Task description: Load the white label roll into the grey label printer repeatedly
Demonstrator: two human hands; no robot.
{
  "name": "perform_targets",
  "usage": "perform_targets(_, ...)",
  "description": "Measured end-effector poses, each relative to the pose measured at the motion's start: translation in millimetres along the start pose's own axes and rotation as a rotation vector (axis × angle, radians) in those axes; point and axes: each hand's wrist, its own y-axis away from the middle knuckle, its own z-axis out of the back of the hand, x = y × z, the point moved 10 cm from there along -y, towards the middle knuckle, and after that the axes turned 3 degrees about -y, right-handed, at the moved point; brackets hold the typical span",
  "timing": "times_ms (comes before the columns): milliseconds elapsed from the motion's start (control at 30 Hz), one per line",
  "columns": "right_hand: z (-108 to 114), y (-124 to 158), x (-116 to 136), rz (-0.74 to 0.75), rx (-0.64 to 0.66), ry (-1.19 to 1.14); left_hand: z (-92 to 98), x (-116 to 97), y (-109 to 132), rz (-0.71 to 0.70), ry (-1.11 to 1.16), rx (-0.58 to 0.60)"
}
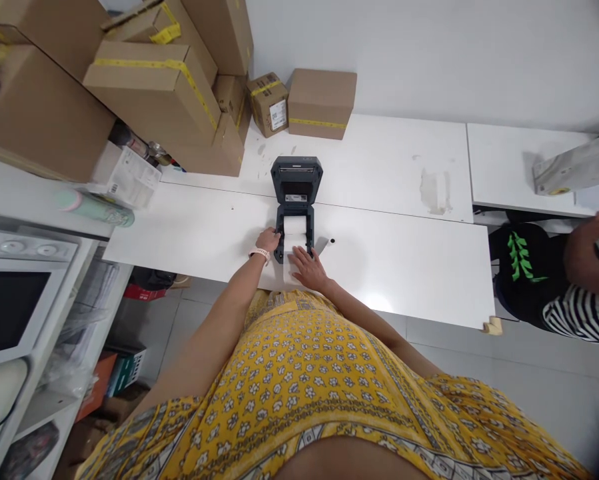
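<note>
From the head view I see the label printer [296,193], lid raised, at the near edge of the white table [404,260]. My left hand [268,240] curls against its left side, and I cannot tell whether it grips. My right hand [306,267] lies open and flat on the label strip [293,228]

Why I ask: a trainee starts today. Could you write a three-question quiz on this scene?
1. True or false: the lid of the printer on the white table stands open.
2. The right hand rests on: A) the white label strip; B) a cardboard box; C) a bottle.
3. Which hand touches the printer's left side?

Key: 1 true. 2 A. 3 the left hand.
</note>
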Motion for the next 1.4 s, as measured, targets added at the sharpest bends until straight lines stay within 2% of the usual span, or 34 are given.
perform_targets(267, 22.0, -20.5, 5.4, -0.087, -0.064, -0.005, -0.8, 2.4, 1.4, 0.005, -0.006, 0.000)
perform_targets(400, 22.5, -32.0, 8.9, -0.128, -0.054, 0.029, -0.2, 1.1, 2.3, 0.008, -0.014, -0.006)
perform_targets(567, 26.4, -32.3, 12.9, -0.105, -0.086, 0.023, 2.6, -0.6, 7.4, 0.019, -0.011, -0.018)
perform_targets(867, 9.8, -26.5, 9.0, -0.092, -0.043, 0.019, 1.9, -0.8, 15.3, 0.008, 0.022, -0.022)
perform_targets(1033, 3.6, -15.2, 12.6, -0.089, -0.014, -0.013, -13.6, 3.6, 34.8, -0.037, 0.170, -0.046)
perform_targets(1167, 3.4, 7.1, 20.9, -0.033, 0.012, -0.138, -40.8, 19.5, 53.9, -0.047, 0.334, 0.033)
perform_targets(1233, 25.4, 9.4, 6.8, -0.065, -0.083, -0.277, -50.1, 30.0, 58.3, -0.009, 0.375, 0.066)
perform_targets(1267, 45.7, 6.4, -9.4, -0.117, -0.190, -0.347, -52.8, 33.8, 59.2, 0.008, 0.389, 0.078)
perform_targets(1333, 100.0, -4.5, -55.5, -0.265, -0.499, -0.442, -55.6, 37.3, 59.7, 0.026, 0.412, 0.107)
perform_targets(1400, 155.0, -27.8, -95.4, -0.316, -0.760, -0.473, -56.6, 36.1, 60.4, 0.030, 0.439, 0.141)
